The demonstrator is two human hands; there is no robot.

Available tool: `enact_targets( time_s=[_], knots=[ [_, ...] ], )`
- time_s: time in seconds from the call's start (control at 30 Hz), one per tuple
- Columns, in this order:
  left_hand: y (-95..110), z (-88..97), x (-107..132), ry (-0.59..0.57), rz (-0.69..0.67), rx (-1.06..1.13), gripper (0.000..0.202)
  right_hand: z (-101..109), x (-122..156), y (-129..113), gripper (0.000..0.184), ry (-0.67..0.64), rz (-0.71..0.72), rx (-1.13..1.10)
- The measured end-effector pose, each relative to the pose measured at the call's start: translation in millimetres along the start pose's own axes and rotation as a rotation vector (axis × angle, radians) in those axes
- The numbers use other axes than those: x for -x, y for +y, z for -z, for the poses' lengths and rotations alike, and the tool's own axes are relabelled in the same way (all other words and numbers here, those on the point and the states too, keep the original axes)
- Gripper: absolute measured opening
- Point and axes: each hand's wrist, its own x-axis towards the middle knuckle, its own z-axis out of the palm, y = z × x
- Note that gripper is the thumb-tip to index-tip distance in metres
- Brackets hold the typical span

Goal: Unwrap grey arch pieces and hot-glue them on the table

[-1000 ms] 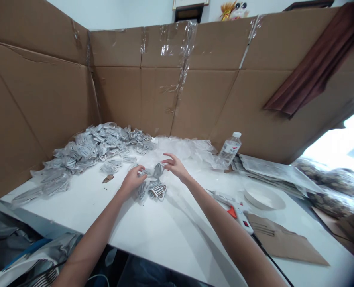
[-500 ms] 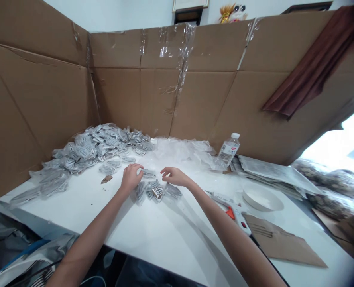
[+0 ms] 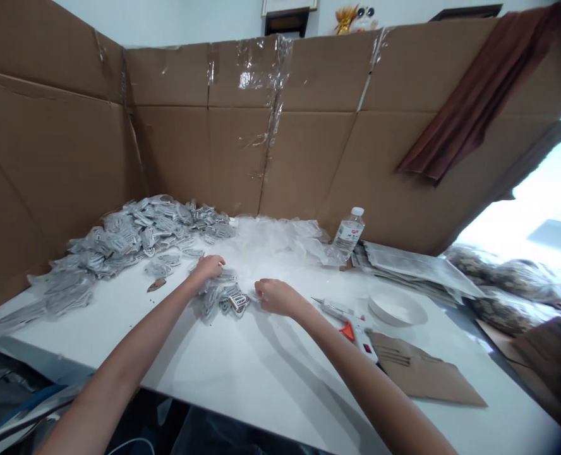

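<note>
In the head view, several small clear plastic packets (image 3: 226,298) with grey, striped pieces inside lie in a small cluster on the white table (image 3: 242,366). My left hand (image 3: 209,268) is at the far left edge of this cluster, its fingers curled together. What they hold, if anything, is too small to make out. On the right side, my right hand (image 3: 275,297) has its fingers closed on the rightmost plastic packet (image 3: 258,298), which the hand mostly hides. One packet near the front shows a bold dark-and-white striped piece (image 3: 239,302).
A large heap of similar packets (image 3: 138,230) fills the back left, beside crumpled clear bags (image 3: 280,237). To the right are a water bottle (image 3: 349,234), a glue gun (image 3: 351,325), a white round dish (image 3: 397,308), brown cardboard (image 3: 422,373) and stacked sheets (image 3: 413,268). Cardboard walls (image 3: 176,151) enclose the back.
My right hand has lowered and closed on the rightmost packet. My left hand's fingers have curled in by the cluster. The whole view has shifted slightly, moving the scene leftward.
</note>
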Motion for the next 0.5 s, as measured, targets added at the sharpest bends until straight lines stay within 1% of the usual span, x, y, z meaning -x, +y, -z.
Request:
enact_targets(
  time_s=[0.1,0.23,0.3,0.37,0.43,0.5],
  knots=[
    [0.8,1.8,-1.8,-0.042,0.034,0.015,0.033,13.4,1.0,4.8,0.016,0.094,0.02,-0.104],
    [2.8,5.0,-1.6,-0.104,0.077,0.059,0.034,26.0,4.6,5.0,0.003,0.253,0.022,-0.34],
    [2.8,5.3,-0.6,-0.133,0.092,0.089,0.034,28.3,4.4,6.1,0.004,0.264,0.013,-0.481],
    [2.0,4.6,0.7,-0.153,0.098,0.123,0.033,30.7,1.1,11.5,0.002,0.227,-0.005,-0.63],
    [1.1,4.0,2.5,-0.165,0.093,0.154,0.032,36.4,-6.3,22.5,0.01,0.204,-0.045,-0.78],
    [0.4,4.8,4.7,-0.172,0.076,0.182,0.031,46.3,-16.9,37.8,0.021,0.247,-0.11,-0.918]
  ],
)
